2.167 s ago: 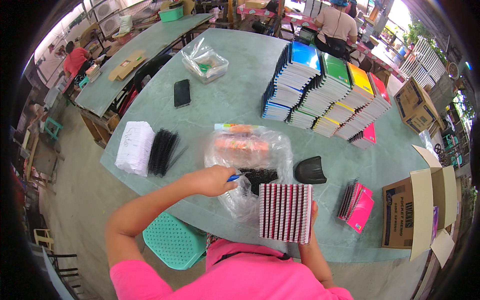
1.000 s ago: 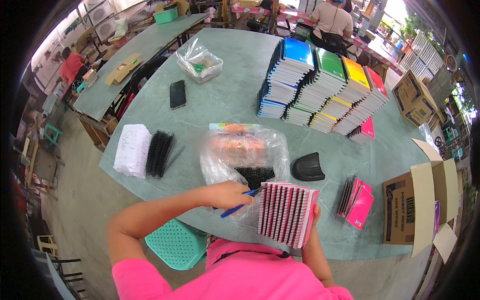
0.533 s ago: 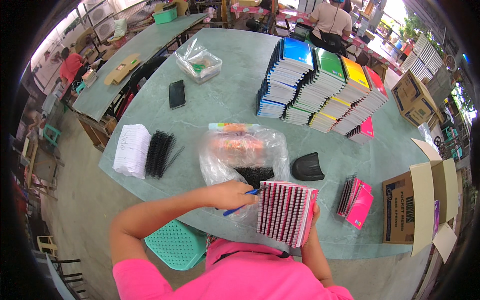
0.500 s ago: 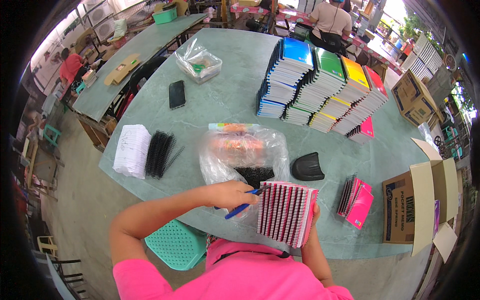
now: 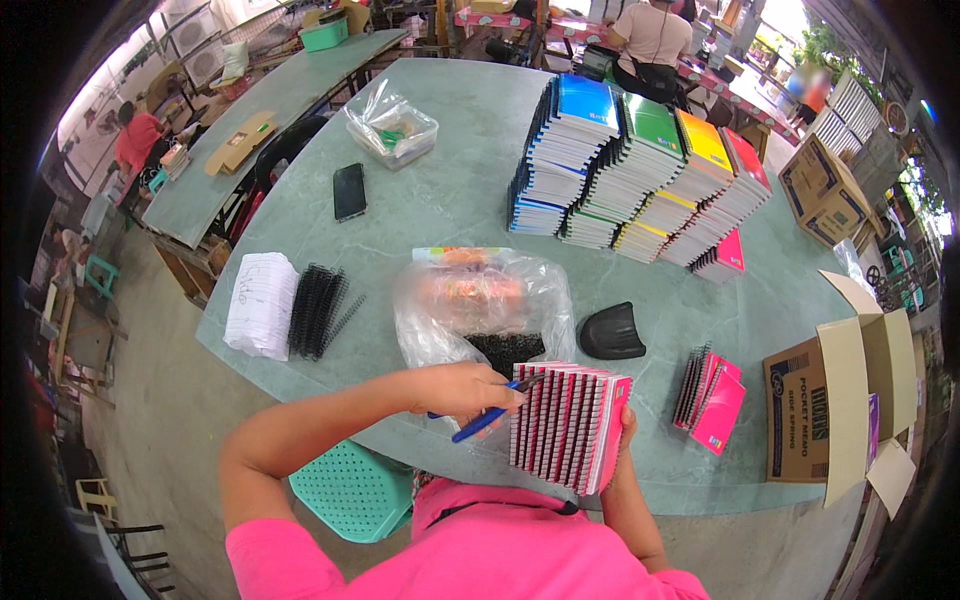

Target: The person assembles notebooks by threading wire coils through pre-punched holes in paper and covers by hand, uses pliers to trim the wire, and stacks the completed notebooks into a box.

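The left hand [image 5: 468, 388] is closed around blue-handled pliers [image 5: 478, 424], whose dark tips reach the upper left corner of a stack of pink-covered spiral notebooks [image 5: 560, 425]. The right hand [image 5: 627, 428] grips that stack from its right side, fingers mostly hidden behind it. The stack stands at the near edge of the greenish surface [image 5: 690, 315], bindings facing the wearer; whether it rests there or is lifted, I cannot tell. Just beyond lies a clear plastic bag [image 5: 556, 310] with black coils [image 5: 507, 347] at its opening, and right of it a black curved piece [image 5: 613, 332]. A few pink notebooks [image 5: 718, 420] lie farther right, near an open cardboard box [image 5: 797, 410]. To the left, a white paper bundle [image 5: 260, 305] sits beside loose black spirals [image 5: 316, 310]. Blue, green, yellow and red notebooks [image 5: 650, 170] rise in rows at the far right.
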The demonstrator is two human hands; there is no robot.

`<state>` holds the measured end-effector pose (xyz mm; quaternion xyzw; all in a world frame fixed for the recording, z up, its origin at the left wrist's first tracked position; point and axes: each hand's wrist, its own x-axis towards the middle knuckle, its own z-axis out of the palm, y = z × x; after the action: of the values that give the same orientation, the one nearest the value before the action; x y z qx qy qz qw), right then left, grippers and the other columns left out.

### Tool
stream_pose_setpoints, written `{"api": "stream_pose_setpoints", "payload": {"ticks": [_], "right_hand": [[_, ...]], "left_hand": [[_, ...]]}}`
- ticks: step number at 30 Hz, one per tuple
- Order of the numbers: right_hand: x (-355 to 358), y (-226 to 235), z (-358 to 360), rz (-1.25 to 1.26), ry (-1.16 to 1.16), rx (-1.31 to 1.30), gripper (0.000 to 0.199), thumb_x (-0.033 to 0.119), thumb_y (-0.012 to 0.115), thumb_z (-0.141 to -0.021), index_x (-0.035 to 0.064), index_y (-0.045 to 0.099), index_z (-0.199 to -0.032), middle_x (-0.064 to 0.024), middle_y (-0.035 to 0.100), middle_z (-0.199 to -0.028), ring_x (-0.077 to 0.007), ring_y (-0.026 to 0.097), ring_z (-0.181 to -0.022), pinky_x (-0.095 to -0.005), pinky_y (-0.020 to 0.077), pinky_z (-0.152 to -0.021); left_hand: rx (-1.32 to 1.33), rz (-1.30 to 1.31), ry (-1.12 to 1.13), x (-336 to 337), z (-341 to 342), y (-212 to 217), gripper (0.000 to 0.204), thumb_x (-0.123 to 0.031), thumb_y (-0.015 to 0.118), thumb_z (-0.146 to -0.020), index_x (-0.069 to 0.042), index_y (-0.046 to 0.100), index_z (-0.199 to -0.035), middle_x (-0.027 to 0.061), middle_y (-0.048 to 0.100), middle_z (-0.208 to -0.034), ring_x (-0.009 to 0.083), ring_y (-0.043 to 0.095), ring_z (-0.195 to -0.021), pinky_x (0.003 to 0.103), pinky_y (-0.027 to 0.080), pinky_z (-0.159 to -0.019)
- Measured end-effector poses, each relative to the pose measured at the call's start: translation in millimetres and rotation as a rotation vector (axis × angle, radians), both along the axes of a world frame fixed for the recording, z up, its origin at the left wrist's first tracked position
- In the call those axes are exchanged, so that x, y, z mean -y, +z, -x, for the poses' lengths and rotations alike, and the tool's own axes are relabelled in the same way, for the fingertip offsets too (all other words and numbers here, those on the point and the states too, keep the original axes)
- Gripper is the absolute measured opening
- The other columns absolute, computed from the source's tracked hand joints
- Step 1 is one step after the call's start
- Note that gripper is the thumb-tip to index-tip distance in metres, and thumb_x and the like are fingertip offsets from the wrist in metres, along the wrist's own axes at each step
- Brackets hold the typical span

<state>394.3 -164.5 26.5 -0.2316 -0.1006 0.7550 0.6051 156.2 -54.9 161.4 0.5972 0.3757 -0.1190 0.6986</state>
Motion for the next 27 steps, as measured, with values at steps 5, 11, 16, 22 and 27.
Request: {"api": "stream_pose_setpoints", "payload": {"ticks": [5,11,16,22,27], "right_hand": [[2,-3,2,-0.027,0.044,-0.049,0.066,0.046,0.063,-0.067,0.0007,0.051,-0.114,-0.0148,0.059,-0.107,-0.0274,0.059,-0.093,-0.0415,0.0469,-0.084],[-1,3,2,0.031,0.004,0.024,0.071,0.048,0.064,-0.066,-0.0010,0.049,-0.114,-0.0138,0.059,-0.104,-0.0250,0.059,-0.090,-0.0376,0.0478,-0.081],[0,2,1,0.001,0.028,-0.032,0.070,0.047,0.064,-0.065,-0.0013,0.049,-0.114,-0.0149,0.059,-0.103,-0.0260,0.060,-0.089,-0.0379,0.0487,-0.080],[1,0,7,0.037,0.028,-0.033,0.070,0.046,0.063,-0.066,-0.0022,0.048,-0.115,-0.0153,0.059,-0.104,-0.0266,0.060,-0.089,-0.0385,0.0486,-0.080],[2,2,4,0.047,0.019,0.011,0.071,0.045,0.064,-0.066,-0.0027,0.046,-0.116,-0.0152,0.059,-0.104,-0.0263,0.059,-0.089,-0.0386,0.0487,-0.080]], "left_hand": [[-0.027,-0.037,-0.040,2,-10,11,0.042,-0.036,0.041,-0.089,0.004,0.053,-0.092,0.0172,0.058,-0.086,0.0231,0.061,-0.078,0.032,0.049,-0.063],[-0.111,-0.834,-0.276,9,-7,-1,0.046,-0.039,0.041,-0.089,0.005,0.051,-0.093,0.0174,0.058,-0.083,0.0244,0.061,-0.074,0.033,0.049,-0.062],[0.032,0.089,0.069,4,-6,2,0.045,-0.038,0.040,-0.089,0.005,0.052,-0.089,0.0162,0.059,-0.080,0.0229,0.061,-0.069,0.033,0.049,-0.058],[0.024,-0.443,-0.083,8,-12,-3,0.045,-0.037,0.040,-0.088,0.005,0.053,-0.085,0.0154,0.059,-0.074,0.0218,0.062,-0.063,0.034,0.050,-0.056],[-0.053,-0.463,-0.217,1,-11,11,0.047,-0.040,0.040,-0.089,0.006,0.051,-0.091,0.0150,0.058,-0.073,0.0221,0.060,-0.070,0.035,0.049,-0.065]]}}
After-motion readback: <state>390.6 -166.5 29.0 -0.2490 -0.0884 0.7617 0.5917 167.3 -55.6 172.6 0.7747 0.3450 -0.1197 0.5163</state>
